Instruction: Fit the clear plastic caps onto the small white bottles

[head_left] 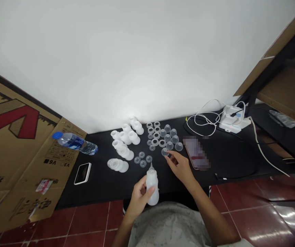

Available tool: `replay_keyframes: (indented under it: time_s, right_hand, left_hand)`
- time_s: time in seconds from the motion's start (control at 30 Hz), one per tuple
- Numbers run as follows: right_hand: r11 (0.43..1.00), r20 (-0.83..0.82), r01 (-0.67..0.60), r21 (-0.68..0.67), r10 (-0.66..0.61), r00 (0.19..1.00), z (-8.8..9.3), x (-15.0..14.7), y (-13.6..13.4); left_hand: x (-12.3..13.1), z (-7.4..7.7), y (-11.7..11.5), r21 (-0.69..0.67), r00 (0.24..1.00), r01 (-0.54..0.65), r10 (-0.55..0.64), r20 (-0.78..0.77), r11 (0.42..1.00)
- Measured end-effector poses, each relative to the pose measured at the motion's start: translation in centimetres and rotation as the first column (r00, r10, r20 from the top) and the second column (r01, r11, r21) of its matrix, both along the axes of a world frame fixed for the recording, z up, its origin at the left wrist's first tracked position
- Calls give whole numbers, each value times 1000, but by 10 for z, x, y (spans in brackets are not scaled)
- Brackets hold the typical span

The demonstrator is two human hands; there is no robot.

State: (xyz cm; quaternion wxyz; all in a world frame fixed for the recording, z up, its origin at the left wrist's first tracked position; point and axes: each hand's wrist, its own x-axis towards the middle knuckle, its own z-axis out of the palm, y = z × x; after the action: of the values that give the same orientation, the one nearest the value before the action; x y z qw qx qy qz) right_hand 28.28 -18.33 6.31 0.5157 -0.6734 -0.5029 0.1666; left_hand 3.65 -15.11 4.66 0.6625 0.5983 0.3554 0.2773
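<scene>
A white plastic bottle (152,183) with a narrow nozzle is held nearly upright in the left grip (139,197), which is closed around its body; it is judged light and somewhat soft, best taken around the middle. The right grip (178,166) is extended ahead of it, curled at a small clear silicone cup (165,151), though whether that cup is actually held cannot be told. Just beyond the right grip, more clear cups (170,137) and flat rings (155,135) are laid on the black tabletop (98,188), with white moulded bottle parts (123,142) farther left.
</scene>
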Motion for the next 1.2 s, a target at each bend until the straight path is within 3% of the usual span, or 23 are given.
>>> replay_keyframes:
  time_s: [0.1, 0.23, 0.33, 0.43, 0.5, 0.6, 0.73, 0.97, 1.2]
  right_hand:
    - [997, 284, 43, -69, -22, 958, -5, 0, 15]
    - [995, 383, 49, -84, -13, 924, -18, -16, 14]
    - [1000, 230, -14, -12, 16, 973, -26, -23, 5]
    - [997, -148, 51, 63, -41, 988, -29, -25, 0]
    - [991, -426, 105, 77, -62, 903, -28, -25, -1]
    - [994, -630, -4, 107, 71, 773, -25, -29, -1]
    - [978, -654, -143, 151, 207, 727, -29, -31, -2]
    - [971, -667, -179, 161, 240, 705, -34, -23, 2]
    - [977, -615, -166, 134, 213, 759, -27, -26, -1]
  left_hand:
    - [5, 2, 4, -67, 995, -87, 91, 51, 994]
    - [2, 7, 7, 13, 985, -173, 173, -22, 985]
    - [-5, 9, 7, 128, 972, -187, 203, -123, 974]
    - [-9, 9, 7, 264, 956, -175, 228, -186, 949]
    - [-9, 9, 8, 350, 947, -158, 242, -212, 924]
    - [-6, 10, 11, 417, 941, -124, 240, -237, 900]
    - [-3, 15, 15, 456, 943, -106, 235, -235, 884]
    - [0, 23, 24, 442, 942, -78, 212, -262, 893]
    - [2, 23, 34, 498, 958, -11, 151, -243, 867]
